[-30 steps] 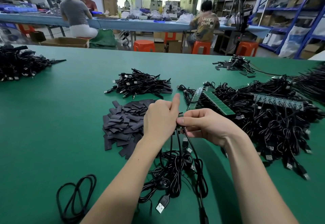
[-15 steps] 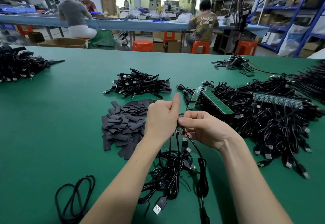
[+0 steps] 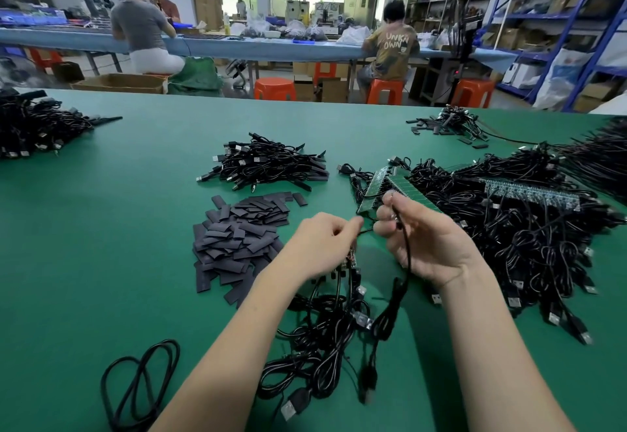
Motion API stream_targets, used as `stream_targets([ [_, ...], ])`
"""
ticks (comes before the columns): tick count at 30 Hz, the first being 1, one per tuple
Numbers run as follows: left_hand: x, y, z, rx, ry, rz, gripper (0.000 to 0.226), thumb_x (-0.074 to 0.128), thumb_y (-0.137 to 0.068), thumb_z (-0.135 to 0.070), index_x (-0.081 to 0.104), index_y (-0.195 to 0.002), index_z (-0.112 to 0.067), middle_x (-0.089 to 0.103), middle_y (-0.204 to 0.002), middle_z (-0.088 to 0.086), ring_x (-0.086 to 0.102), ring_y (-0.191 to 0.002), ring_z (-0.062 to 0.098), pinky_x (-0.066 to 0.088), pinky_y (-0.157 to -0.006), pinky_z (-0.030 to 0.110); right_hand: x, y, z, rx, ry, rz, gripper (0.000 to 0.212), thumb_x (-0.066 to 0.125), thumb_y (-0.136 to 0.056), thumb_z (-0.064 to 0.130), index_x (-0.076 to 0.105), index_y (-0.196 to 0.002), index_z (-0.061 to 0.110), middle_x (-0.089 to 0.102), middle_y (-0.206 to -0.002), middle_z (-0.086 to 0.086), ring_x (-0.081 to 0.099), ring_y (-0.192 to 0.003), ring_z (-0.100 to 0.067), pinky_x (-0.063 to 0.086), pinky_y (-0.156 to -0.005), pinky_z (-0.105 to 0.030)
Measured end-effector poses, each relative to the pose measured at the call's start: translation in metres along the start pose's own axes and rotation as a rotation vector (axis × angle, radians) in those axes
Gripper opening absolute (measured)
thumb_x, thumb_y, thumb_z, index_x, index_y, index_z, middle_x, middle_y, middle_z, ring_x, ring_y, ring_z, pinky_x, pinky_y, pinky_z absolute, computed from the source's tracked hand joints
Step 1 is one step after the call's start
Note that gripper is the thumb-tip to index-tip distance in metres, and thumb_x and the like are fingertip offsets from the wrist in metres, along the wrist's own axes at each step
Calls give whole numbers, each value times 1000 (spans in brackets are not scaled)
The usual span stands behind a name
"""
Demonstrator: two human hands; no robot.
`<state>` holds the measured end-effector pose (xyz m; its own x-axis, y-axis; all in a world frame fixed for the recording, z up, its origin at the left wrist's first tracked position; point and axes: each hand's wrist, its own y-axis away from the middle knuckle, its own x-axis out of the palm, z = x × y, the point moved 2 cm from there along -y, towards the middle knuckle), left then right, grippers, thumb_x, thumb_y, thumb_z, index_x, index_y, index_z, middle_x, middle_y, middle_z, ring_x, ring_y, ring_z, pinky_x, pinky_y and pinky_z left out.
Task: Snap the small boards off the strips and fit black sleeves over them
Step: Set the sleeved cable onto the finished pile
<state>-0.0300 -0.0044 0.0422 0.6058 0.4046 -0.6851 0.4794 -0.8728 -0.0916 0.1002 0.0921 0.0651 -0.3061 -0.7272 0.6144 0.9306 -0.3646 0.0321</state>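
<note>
- The green table (image 3: 101, 262) is carrying everything, and nothing here is sitting in a bin or tray: all stock is lying in loose heaps straight on the cloth
- The biggest heap, a tangle of black cables (image 3: 529, 248), is spreading across the right side with the green strips (image 3: 390, 190) of small boards lying on and among it, cables already hanging off the boards
- A flat pile of black sleeves (image 3: 237, 238) is lying left of the hands, and a smaller bundle of cables (image 3: 268, 163) is sitting just beyond it
- The right hand (image 3: 431, 241) is gripping one cable (image 3: 405, 262) in curled fingers, the lead hanging down from the fist to the table
- The left hand (image 3: 319, 245) is pinching what looks like that cable's other run at its fingertips, while a snapped-off small board (image 3: 453, 257) seems to be dangling under it; the blur is making this hard to confirm
- The boards are likely handling as light, stiff and brittle at the score lines, so taking hold by the edges near the break is looking wisest, not by the limp, springy lead
- The sleeves are probably handling as thin, soft and slightly slippery, best pinched at one open end
</note>
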Motion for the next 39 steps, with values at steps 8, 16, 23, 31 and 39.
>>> stream_targets([
  [8, 7, 11, -1, -63, -99, 598, 48, 43, -98, -66, 71, -81, -30, 69, -91, -9, 60, -83, 11, 46, -96, 32, 3, -11, -3, -9, 20, -229, 42, 83, -68, 14, 62, -103, 14, 65, -67, 0, 65, -56, -8, 52, -48, -13],
  [16, 13, -4, 10, -203, 506, 31, 35, 38, -108, -30, 68, -99, -14, 72, -90, 1, 67, -70, 12, 59, -78, 34, -8, -19, -11, -9, 232, -338, 9, 71, -90, 12, 70, -99, 11, 75, -84, -5, 73, -70, -14, 58, -62, -19],
  [23, 39, 1, 5, -203, 982, -119, 17, 56, -102, -19, 59, -98, -3, 63, -88, 8, 67, -63, 15, 59, -63, 25, -4, -31, -19, -184, 84, -485, 7, 67, -94, 12, 67, -94, 5, 70, -85, -8, 69, -79, -17, 60, -77, -25],
  [31, 39, 8, 3, -62, 905, -164, 9, 63, -98, -15, 61, -97, -7, 65, -83, 5, 61, -60, 11, 56, -60, 24, 9, -37, -31, -175, -2, -513, 14, 51, -101, 11, 64, -94, 10, 67, -93, -5, 64, -93, -19, 50, -71, -28],
  [39, 40, 7, 8, -104, 961, -139, 9, 60, -100, -13, 61, -107, -8, 74, -71, -4, 62, -55, 6, 57, -60, 22, 3, -40, -40, -119, 225, -554, 16, 69, -91, 17, 75, -104, 9, 67, -87, -8, 56, -72, -18, 34, -47, -23],
])
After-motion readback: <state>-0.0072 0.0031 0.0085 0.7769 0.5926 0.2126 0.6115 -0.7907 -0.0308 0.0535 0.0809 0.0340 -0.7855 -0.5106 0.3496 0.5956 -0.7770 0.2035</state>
